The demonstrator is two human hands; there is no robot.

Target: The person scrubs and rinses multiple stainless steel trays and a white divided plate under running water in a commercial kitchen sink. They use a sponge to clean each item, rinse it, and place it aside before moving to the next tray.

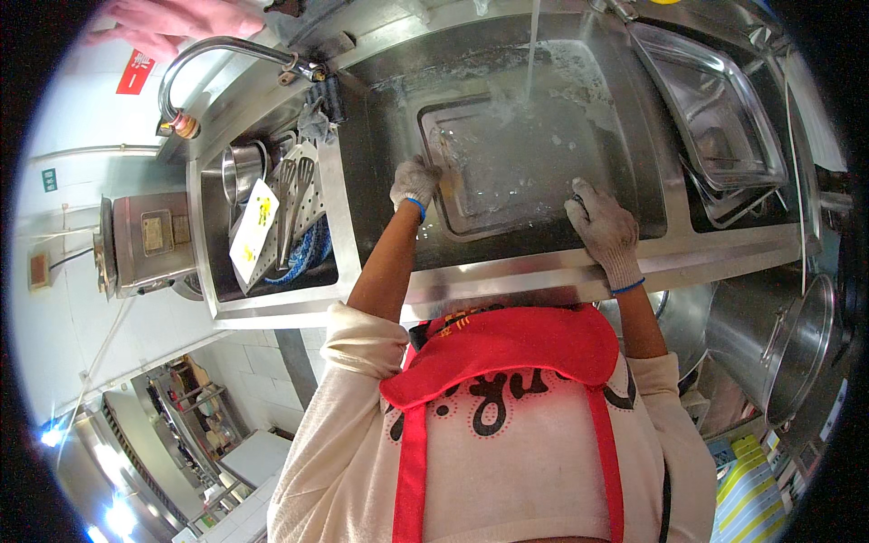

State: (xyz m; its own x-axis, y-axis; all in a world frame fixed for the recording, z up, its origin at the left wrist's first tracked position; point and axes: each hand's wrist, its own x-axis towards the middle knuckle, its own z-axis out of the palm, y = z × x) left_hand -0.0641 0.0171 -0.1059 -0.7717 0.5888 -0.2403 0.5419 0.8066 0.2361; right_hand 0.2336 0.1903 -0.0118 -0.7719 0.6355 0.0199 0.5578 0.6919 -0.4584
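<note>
A rectangular metal tray [467,227] lies in the middle basin of a stainless steel sink [502,275], partly under cloudy water. Its far and right sides are hard to make out through suds and spray. My left hand [415,182], in a pale knit work glove with a blue cuff, grips the tray's left rim. On the right, my right hand [606,220], in a dirtier glove of the same kind, is curled low over the basin near the front edge. Something dark shows between its thumb and fingers; I cannot tell what. A stream of water [533,58] falls into the basin.
The left basin holds a steel pot [242,170], slotted turners [293,203], a perforated white board [319,183] and a blue patterned dish [309,251]. Metal trays [719,115] lean in the right basin. A curved faucet [224,44] arches at left; a large pot [767,339] stands at right.
</note>
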